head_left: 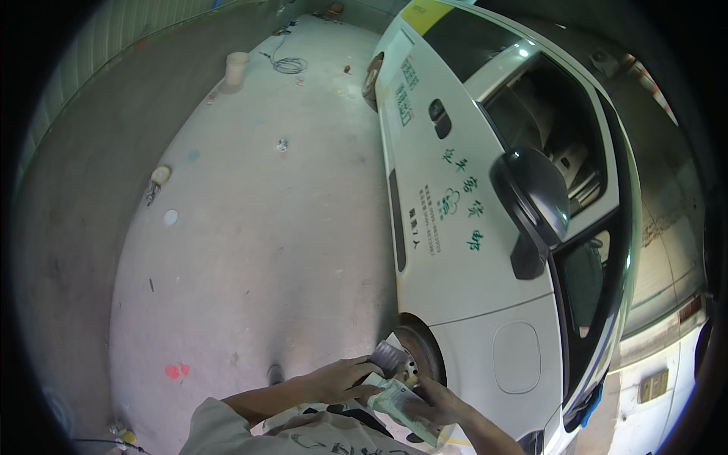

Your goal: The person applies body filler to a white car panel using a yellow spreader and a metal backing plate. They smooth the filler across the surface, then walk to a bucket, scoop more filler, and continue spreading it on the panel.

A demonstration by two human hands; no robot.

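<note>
My left hand [346,381] comes in from the lower left, its fingers closed at the edge of a small grey sheet [389,356] with a pale corner. What the sheet is made of cannot be made out. Close beside it, my right hand [435,400] is closed on the side of a flat, pale green and white packet [400,403]. The packet slants between both hands, and the left fingertips reach its upper corner. Both hands are in front of my body, by the front wheel [419,345] of a white van [485,318].
The van's side runs along the right, with a black wing mirror [531,201] sticking out. On the pale floor stand a bucket [236,68] and a coiled cable [290,65]. A tape roll [160,175], a white disc [171,217] and red spots [177,371] are at the left.
</note>
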